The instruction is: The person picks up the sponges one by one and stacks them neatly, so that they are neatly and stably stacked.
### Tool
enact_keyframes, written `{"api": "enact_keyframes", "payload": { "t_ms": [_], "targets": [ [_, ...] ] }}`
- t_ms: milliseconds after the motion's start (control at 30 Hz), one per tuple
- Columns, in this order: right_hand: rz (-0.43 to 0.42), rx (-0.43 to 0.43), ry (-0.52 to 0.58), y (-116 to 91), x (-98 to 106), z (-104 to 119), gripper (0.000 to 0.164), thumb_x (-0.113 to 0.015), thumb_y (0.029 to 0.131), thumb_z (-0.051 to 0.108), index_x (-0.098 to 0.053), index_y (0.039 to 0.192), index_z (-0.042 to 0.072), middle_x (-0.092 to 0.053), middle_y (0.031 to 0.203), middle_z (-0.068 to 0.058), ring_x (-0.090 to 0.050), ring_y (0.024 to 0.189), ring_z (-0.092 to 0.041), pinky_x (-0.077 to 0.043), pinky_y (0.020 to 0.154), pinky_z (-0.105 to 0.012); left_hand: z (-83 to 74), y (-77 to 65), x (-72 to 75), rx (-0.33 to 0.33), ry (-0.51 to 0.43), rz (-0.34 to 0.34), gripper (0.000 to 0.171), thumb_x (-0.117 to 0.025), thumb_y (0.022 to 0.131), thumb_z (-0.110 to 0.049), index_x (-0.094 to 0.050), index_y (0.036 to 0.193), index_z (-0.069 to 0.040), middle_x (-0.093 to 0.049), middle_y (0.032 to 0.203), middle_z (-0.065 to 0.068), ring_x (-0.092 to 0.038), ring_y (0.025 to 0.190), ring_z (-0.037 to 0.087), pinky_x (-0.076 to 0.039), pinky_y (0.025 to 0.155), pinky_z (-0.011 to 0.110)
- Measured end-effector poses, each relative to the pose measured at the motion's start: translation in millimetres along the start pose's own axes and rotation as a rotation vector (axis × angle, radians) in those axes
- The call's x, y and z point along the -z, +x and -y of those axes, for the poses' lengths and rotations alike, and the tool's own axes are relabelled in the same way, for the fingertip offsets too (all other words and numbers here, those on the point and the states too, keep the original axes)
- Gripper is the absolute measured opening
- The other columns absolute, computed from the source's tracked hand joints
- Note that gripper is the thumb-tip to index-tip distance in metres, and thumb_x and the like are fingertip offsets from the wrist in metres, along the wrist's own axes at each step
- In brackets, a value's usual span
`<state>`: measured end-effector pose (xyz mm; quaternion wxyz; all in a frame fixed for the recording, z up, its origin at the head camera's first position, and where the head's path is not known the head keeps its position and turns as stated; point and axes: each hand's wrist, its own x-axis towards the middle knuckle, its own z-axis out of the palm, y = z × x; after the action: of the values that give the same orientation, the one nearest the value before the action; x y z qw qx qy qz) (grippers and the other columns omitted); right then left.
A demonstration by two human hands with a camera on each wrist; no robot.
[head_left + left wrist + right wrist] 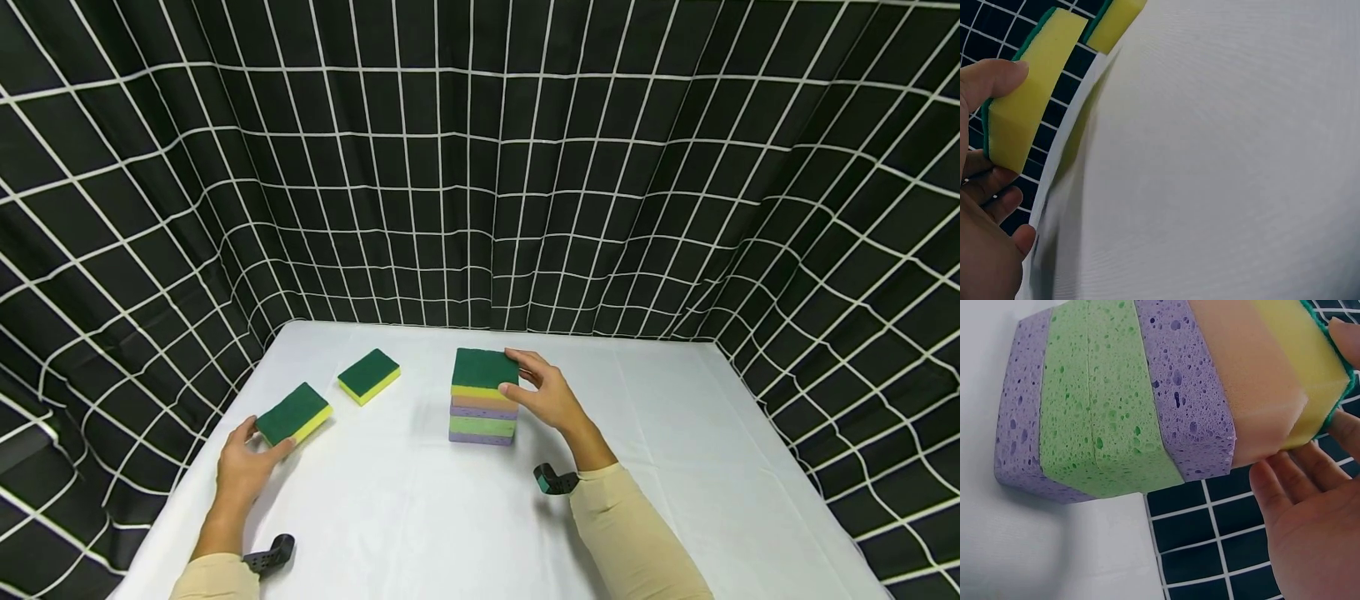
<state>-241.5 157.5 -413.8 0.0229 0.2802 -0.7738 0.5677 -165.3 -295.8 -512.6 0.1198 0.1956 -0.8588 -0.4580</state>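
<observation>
My left hand [243,467] pinches a yellow sponge with a green scouring face [295,414] between thumb and fingers, green side up, its shadow on the cloth beside it. At the middle stands a stack of sponges, and my right hand [551,396] grips the right end of the top one, a yellow sponge with a green scourer [486,368]. In the right wrist view an orange sponge [1254,394] lies under it, then a purple sponge [1188,394], two green layers [1104,406] and a purple bottom sponge [1019,412]. The fingertips reach beside the orange layer.
Another yellow and green sponge [368,377] lies on the white-covered table [390,517] between the left hand and the stack. Black curtains with a white grid [480,167] enclose the back and sides. Each wrist wears a dark camera mount [555,480].
</observation>
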Motion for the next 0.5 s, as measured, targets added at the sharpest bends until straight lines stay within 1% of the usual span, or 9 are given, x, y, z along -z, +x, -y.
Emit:
{"api": "enact_keyframes", "payload": {
  "t_ms": [167,300,500],
  "targets": [
    [-0.001,-0.01,-0.002,0,0,2,0.057,-0.069,0.089,0.007,-0.046,0.14,-0.005,-0.044,0.139,-0.023,-0.04,0.131,-0.031,-0.032,0.107,-0.043,-5.6,-0.4,4.3,-0.045,-0.036,-0.04,0.087,-0.078,0.081,-0.023,-0.028,0.146,0.009,-0.037,0.136,0.033,-0.031,0.128,0.049,-0.024,0.104,0.06],
    [-0.002,-0.012,0.007,1,1,2,0.057,-0.069,0.089,0.006,-0.045,0.14,-0.005,-0.044,0.139,-0.023,-0.039,0.131,-0.031,-0.032,0.107,-0.042,-12.5,-0.9,7.9,-0.088,-0.069,-0.084,0.085,-0.079,0.079,-0.021,-0.032,0.145,0.007,-0.04,0.133,0.032,-0.034,0.127,0.047,-0.026,0.103,0.058],
    [0.0,-0.018,0.006,0,0,3,0.057,-0.069,0.089,0.006,-0.045,0.139,-0.005,-0.044,0.139,-0.024,-0.04,0.131,-0.03,-0.032,0.107,-0.041,-24.7,-2.4,12.0,-0.11,-0.119,-0.102,0.082,-0.077,0.08,-0.02,-0.034,0.146,0.003,-0.042,0.133,0.029,-0.036,0.126,0.042,-0.027,0.103,0.058]
  ]
}}
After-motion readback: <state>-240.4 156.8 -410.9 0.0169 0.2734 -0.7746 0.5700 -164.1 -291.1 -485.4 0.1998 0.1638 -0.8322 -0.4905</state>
